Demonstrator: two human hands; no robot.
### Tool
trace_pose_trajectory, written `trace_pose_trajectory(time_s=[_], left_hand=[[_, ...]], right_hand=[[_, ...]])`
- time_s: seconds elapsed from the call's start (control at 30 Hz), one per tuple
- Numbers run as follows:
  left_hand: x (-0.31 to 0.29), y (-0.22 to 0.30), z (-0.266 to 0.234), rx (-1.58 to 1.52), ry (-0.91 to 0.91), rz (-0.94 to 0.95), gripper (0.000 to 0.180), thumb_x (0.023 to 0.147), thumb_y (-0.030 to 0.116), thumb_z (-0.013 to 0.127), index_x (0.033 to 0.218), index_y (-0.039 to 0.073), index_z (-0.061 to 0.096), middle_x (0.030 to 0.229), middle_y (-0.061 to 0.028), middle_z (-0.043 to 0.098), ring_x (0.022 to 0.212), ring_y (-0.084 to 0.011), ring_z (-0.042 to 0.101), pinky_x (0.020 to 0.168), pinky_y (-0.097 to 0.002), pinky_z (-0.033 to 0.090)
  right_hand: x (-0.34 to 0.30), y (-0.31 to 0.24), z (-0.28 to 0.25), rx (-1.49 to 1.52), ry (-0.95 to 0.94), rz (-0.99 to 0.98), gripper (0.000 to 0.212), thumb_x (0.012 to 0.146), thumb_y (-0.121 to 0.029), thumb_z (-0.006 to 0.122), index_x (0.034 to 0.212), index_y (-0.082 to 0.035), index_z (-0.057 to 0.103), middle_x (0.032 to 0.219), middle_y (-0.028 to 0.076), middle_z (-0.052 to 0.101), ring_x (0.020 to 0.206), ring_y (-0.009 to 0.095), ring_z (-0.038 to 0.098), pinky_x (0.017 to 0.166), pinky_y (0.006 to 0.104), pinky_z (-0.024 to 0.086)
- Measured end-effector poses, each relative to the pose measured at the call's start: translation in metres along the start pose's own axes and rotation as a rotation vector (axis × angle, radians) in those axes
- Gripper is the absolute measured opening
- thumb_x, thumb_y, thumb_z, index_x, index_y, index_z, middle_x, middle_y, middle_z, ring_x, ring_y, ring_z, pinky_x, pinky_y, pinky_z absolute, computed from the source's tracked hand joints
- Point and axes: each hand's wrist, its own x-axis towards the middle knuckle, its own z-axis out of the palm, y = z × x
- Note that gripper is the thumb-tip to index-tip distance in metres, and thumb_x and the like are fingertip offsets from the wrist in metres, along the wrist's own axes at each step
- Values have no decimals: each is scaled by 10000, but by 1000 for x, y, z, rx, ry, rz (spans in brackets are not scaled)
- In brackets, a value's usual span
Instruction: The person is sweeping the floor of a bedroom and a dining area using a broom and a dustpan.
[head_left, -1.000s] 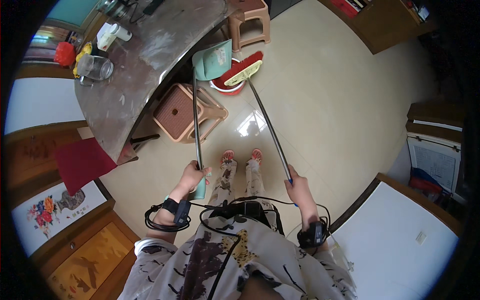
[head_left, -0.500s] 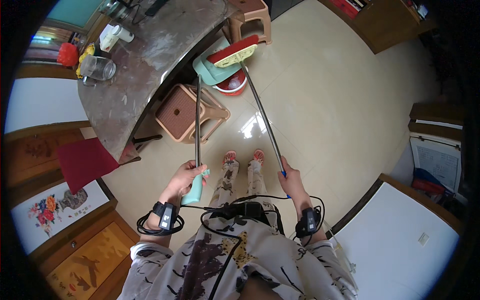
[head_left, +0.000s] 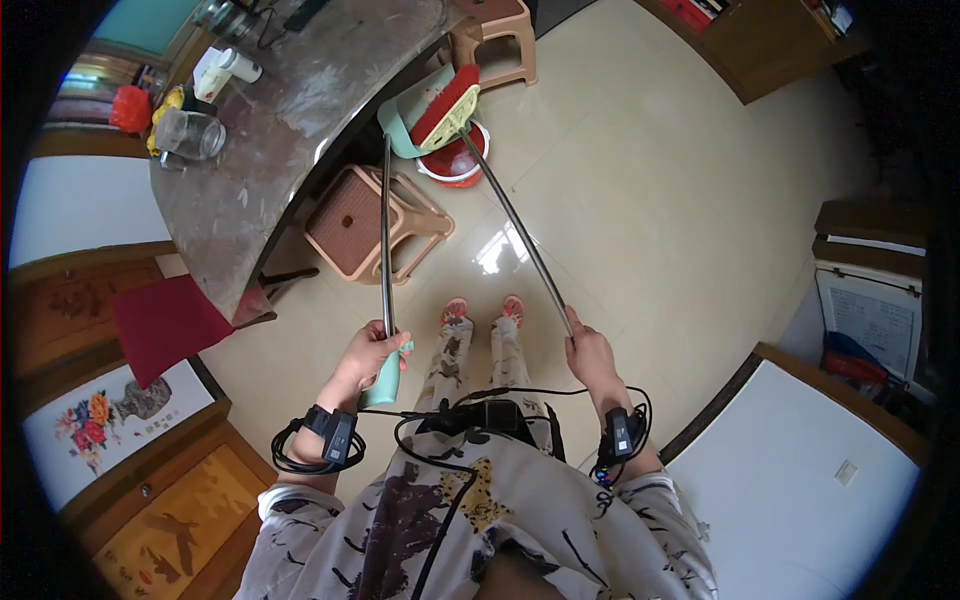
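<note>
My left hand (head_left: 374,357) is closed round the handle of a dustpan (head_left: 397,128), a pale green pan on a long metal pole with a green grip. In my right hand (head_left: 589,353) is the metal pole of a broom (head_left: 449,118) with a cream head and red bristles. The broom head overlaps the dustpan's mouth, its bristles turned toward the pan; whether they touch I cannot tell. Just beneath them a red bucket (head_left: 464,180) with a white rim stands on the floor, partly covered by both. What lies in the pan is hidden.
A brown plastic stool (head_left: 352,228) stands left of the dustpan pole, another stool (head_left: 507,40) beyond the bucket. The stone-topped table (head_left: 270,130) curves along the left, holding a glass jug (head_left: 192,135). A red cloth (head_left: 172,318) hangs at its near end. A white-topped surface (head_left: 790,480) is at the right.
The broom head has swung left and tilted more steeply, closer over the dustpan. My right hand has shifted slightly right. Both hands keep their hold.
</note>
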Motion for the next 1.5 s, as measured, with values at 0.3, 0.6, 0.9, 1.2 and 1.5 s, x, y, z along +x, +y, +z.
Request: trace_pose_trajectory(time_s=[0.3,0.6,0.9,1.2,1.5], left_hand=[[8,-1,1,152,66,-4,330,807,173,653,954,-29,438,734,-101,573,495,-164,555,453,-267,471],[4,9,6,132,20,-8,329,807,156,650,954,-41,432,739,-114,572,502,-170,559,441,-271,459],[11,-18,4,411,188,17,355,790,133,663,952,-77,428,733,-131,565,547,-187,577,433,-284,495],[5,-21,11,451,310,81,329,780,140,671,880,-81,448,688,-131,574,445,-186,568,385,-288,445],[-22,-8,13,-89,39,58,205,847,192,595,884,23,485,736,-82,572,532,-149,549,499,-236,459]], right_hand=[[-9,-11,-3,286,-25,83,496,774,-31,518,1256,-15,403,782,247,588,708,377,594,623,434,476],[13,5,43,194,73,-52,568,752,-48,532,1295,-29,366,683,222,563,638,367,578,596,418,474],[2,7,21,-10,35,44,567,765,-76,543,1304,-83,366,748,205,590,644,359,586,594,437,483],[-17,24,24,410,191,61,550,763,-40,545,1293,-37,397,710,198,587,611,336,594,556,369,486],[-21,24,7,1311,-76,511,511,840,-33,501,1329,-70,359,559,28,492,387,85,413,359,227,335]])
